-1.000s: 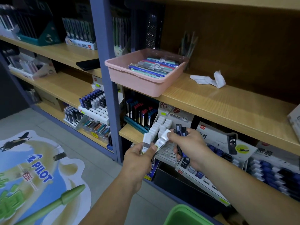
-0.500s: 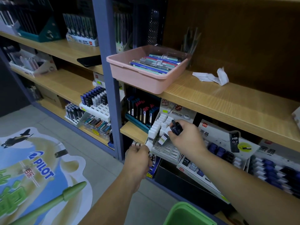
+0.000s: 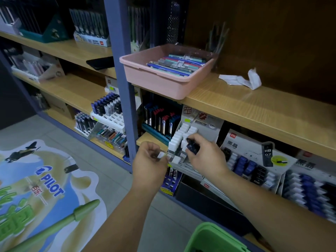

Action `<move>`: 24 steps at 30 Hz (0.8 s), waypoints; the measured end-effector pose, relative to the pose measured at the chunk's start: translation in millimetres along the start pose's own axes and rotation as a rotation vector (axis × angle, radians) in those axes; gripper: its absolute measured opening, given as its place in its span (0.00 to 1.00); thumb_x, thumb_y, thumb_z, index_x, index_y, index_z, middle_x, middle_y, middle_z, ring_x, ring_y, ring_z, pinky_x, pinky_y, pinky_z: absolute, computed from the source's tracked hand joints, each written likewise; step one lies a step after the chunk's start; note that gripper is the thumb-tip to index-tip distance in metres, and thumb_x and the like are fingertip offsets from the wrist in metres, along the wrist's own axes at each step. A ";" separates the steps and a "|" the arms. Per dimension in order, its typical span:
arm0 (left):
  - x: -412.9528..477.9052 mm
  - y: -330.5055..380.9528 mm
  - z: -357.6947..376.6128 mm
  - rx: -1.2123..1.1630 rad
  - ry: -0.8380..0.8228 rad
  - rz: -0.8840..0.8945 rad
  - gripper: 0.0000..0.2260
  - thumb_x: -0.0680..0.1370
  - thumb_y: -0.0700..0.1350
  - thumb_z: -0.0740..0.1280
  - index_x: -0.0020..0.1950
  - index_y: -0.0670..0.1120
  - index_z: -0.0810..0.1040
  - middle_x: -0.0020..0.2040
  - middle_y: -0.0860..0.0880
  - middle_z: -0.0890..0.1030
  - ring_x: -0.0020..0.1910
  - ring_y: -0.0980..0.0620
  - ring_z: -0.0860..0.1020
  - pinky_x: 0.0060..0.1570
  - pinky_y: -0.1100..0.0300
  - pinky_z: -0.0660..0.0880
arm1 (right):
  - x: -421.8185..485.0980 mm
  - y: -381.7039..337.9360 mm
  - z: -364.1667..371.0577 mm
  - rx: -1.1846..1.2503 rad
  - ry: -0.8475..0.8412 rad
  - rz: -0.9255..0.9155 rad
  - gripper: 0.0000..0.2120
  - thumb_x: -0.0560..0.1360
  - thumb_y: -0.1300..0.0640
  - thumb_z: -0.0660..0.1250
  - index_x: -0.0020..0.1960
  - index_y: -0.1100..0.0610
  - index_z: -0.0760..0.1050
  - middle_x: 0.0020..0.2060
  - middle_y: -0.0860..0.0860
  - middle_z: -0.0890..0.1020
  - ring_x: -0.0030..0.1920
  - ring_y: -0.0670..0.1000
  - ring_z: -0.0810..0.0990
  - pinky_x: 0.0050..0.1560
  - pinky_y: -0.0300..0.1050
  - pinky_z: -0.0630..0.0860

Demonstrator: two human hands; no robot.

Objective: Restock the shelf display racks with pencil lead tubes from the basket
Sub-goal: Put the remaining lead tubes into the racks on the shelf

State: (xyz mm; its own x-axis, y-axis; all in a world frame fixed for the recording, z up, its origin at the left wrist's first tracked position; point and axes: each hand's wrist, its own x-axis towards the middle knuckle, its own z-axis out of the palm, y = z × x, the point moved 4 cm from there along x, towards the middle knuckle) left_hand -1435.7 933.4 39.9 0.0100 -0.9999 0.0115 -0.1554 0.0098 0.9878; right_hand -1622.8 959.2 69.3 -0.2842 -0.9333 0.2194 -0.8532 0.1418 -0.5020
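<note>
A white slotted display rack point(image 3: 183, 165) leans on the lower shelf, its left columns filled with white-capped lead tubes point(image 3: 179, 137). My left hand point(image 3: 149, 164) pinches a white-capped lead tube point(image 3: 161, 155) just left of the rack's lower rows. My right hand point(image 3: 203, 157) grips a small bunch of dark blue lead tubes point(image 3: 191, 147) against the rack's front. The rim of a green basket point(image 3: 209, 235) shows at the bottom edge, below my right forearm.
A pink tray point(image 3: 163, 82) of pens overhangs the shelf above, beside crumpled paper point(image 3: 243, 80). More racks of blue and black lead tubes point(image 3: 254, 170) fill the lower shelf to the right. A blue upright point(image 3: 121, 79) stands left of my hands. A Pilot floor sticker point(image 3: 36, 188) covers the floor.
Both hands moved from in front of the shelf to the white rack. My left hand now holds one white-capped tube at the rack's lower left; my right hand stays on the rack.
</note>
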 end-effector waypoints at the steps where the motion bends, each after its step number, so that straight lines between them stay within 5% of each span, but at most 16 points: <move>1: 2.1 -0.6 0.1 0.007 0.010 0.015 0.11 0.76 0.37 0.76 0.48 0.51 0.76 0.42 0.51 0.82 0.37 0.54 0.80 0.38 0.62 0.79 | 1.6 1.6 0.2 0.022 0.017 0.007 0.12 0.78 0.51 0.72 0.59 0.44 0.74 0.46 0.44 0.84 0.43 0.52 0.83 0.42 0.49 0.82; 6: 9.5 3.1 3.8 0.028 -0.102 0.094 0.07 0.80 0.39 0.73 0.50 0.52 0.82 0.43 0.56 0.85 0.41 0.59 0.83 0.41 0.63 0.79 | 8.5 1.3 2.8 0.036 -0.061 0.005 0.09 0.77 0.50 0.73 0.57 0.44 0.77 0.44 0.42 0.82 0.45 0.51 0.83 0.45 0.49 0.81; 11: 13.7 18.8 16.5 0.142 -0.202 0.206 0.12 0.82 0.40 0.70 0.60 0.55 0.77 0.44 0.53 0.81 0.43 0.57 0.83 0.43 0.60 0.81 | 17.1 -5.4 1.4 -0.066 -0.244 -0.016 0.06 0.75 0.47 0.74 0.49 0.42 0.77 0.46 0.43 0.78 0.46 0.50 0.80 0.43 0.46 0.77; 14: 20.3 25.8 27.3 0.262 -0.299 0.285 0.13 0.82 0.38 0.68 0.60 0.56 0.76 0.43 0.49 0.80 0.41 0.55 0.82 0.42 0.55 0.81 | 21.7 -3.1 -6.8 0.170 -0.248 0.080 0.05 0.75 0.54 0.73 0.44 0.49 0.77 0.39 0.47 0.81 0.42 0.53 0.81 0.43 0.48 0.79; 17: 21.8 23.0 33.3 0.303 -0.395 0.306 0.11 0.82 0.36 0.67 0.57 0.52 0.77 0.44 0.49 0.81 0.41 0.63 0.81 0.42 0.63 0.78 | 9.7 1.4 -23.5 0.547 -0.193 0.252 0.07 0.76 0.60 0.74 0.52 0.54 0.79 0.42 0.54 0.83 0.35 0.53 0.80 0.30 0.43 0.75; 20: 25.7 21.2 33.6 0.292 -0.408 0.286 0.10 0.82 0.35 0.67 0.56 0.50 0.77 0.46 0.50 0.81 0.39 0.65 0.80 0.41 0.69 0.76 | -17.7 7.9 -23.7 0.840 -0.356 0.485 0.09 0.76 0.62 0.75 0.55 0.59 0.79 0.36 0.57 0.82 0.28 0.50 0.74 0.25 0.41 0.68; 24: 27.7 22.5 35.2 0.183 -0.406 0.219 0.11 0.82 0.34 0.67 0.54 0.51 0.76 0.44 0.45 0.81 0.40 0.55 0.81 0.46 0.56 0.82 | -38.8 21.7 -18.0 0.885 -0.342 0.603 0.10 0.74 0.61 0.77 0.52 0.59 0.79 0.37 0.57 0.83 0.29 0.51 0.74 0.27 0.42 0.67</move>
State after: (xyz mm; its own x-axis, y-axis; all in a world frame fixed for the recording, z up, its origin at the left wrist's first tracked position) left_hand -1473.8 905.4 57.0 -0.4221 -0.8988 0.1183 -0.2817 0.2541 0.9252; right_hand -1638.2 1004.4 64.9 -0.2939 -0.8522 -0.4328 0.0331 0.4435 -0.8957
